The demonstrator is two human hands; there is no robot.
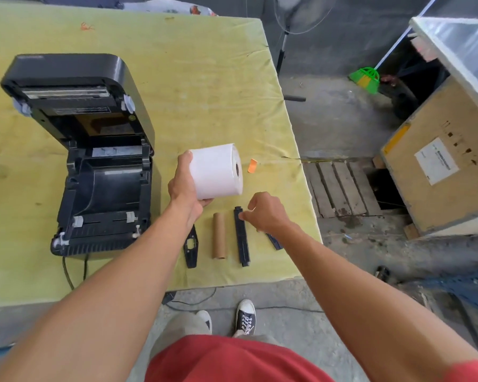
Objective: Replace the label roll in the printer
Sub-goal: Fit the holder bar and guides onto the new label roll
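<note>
The left hand is wrapped around a full white label roll, holding it above the yellow tabletop just right of the black printer, whose lid stands open on an empty bay. The right hand reaches down with fingers loosely curled and grasping nothing, its fingertips at the top end of a black spindle. A bare cardboard core lies just left of the spindle, and a black side piece lies left of that.
</note>
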